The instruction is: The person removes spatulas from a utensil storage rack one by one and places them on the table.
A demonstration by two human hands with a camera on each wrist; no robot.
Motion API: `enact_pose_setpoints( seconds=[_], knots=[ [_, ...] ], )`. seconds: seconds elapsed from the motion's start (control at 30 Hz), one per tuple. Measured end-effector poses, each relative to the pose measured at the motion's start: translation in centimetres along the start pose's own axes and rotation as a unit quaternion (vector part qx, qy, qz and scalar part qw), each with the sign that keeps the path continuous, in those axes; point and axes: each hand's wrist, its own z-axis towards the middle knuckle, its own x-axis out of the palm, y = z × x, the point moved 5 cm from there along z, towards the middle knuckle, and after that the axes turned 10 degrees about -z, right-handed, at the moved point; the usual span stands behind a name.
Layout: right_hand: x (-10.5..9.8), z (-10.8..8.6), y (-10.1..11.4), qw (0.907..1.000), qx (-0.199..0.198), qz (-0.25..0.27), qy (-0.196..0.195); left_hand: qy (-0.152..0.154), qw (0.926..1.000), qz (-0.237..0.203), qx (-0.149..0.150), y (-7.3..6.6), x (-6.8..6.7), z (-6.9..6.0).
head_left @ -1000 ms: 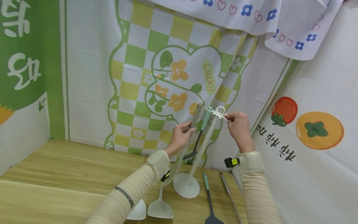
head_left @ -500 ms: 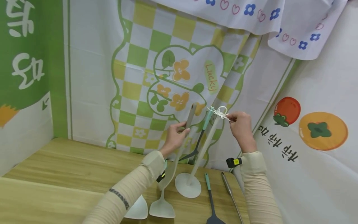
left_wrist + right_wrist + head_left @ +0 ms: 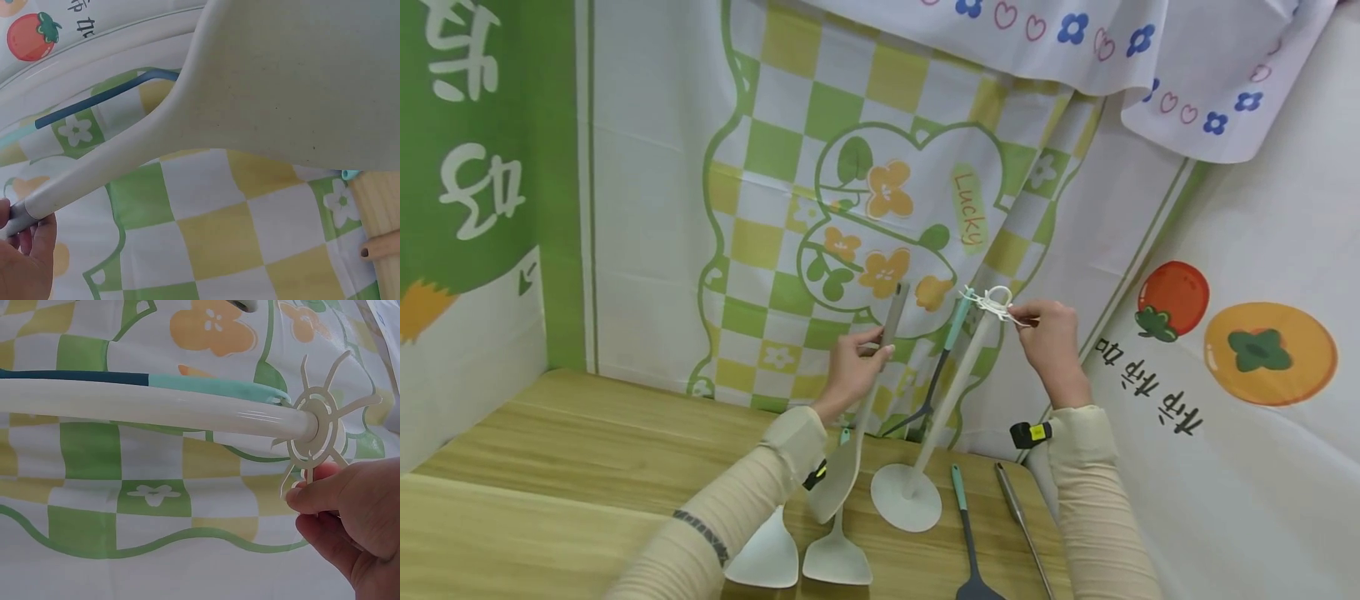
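My left hand (image 3: 850, 371) grips the grey handle end of a cream spatula (image 3: 837, 492), held upright with its broad head down, left of a white utensil stand (image 3: 953, 387). That head fills much of the left wrist view. At the top of the stand is a ring of hooks (image 3: 310, 425), and my right hand (image 3: 1051, 346) pinches one of them between thumb and fingers. A dark utensil with a turquoise handle (image 3: 206, 386) hangs from another hook, along the pole. Its lower end is partly hidden in the head view.
On the wooden table (image 3: 625, 442) lie a cream turner (image 3: 837, 560), a white utensil head (image 3: 766, 557) partly behind my left sleeve, a dark turner with turquoise handle (image 3: 962, 500) and a slim metal-handled utensil (image 3: 1015, 500). A checkered cloth (image 3: 775, 250) hangs behind.
My left hand has moved left with the spatula, away from the stand's hooks and pole. The right hand keeps its pinch on the hook, and the hanging utensil stays in place.
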Motion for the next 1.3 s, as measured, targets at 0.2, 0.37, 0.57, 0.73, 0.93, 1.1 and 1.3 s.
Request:
enact_pose_setpoints(
  seconds=[0.2,0.37,0.57,0.73,0.93,1.1,1.3],
  knots=[
    [0.1,0.1,0.1,1.0,-0.004,0.008,-0.002,-0.013,0.9998,0.012,-0.006,-0.6,-1.1,0.1],
    [0.0,0.1,0.1,0.9993,-0.011,0.006,0.034,-0.014,0.9999,0.008,0.002,-1.1,-1.9,0.2],
    [-0.5,-0.2,0.1,0.9953,-0.033,-0.01,0.09,0.002,0.9997,0.016,0.018,-2.1,-2.8,0.2],
    [-0.3,-0.2,0.2,0.9897,-0.067,-0.033,0.122,0.005,0.9995,0.031,0.01,-2.5,-3.7,0.3],
    [-0.1,-0.1,0.3,0.9859,-0.086,-0.043,0.137,-0.002,0.9991,0.043,0.003,-2.8,-4.8,0.3],
    [-0.2,0.1,0.6,0.985,-0.089,-0.051,0.139,-0.001,0.9988,0.049,0.003,-3.3,-5.7,0.0],
    [-0.6,0.1,1.0,0.9865,-0.118,-0.065,0.094,-0.001,0.9979,0.064,0.006,-3.7,-7.2,-0.1]
  ],
)
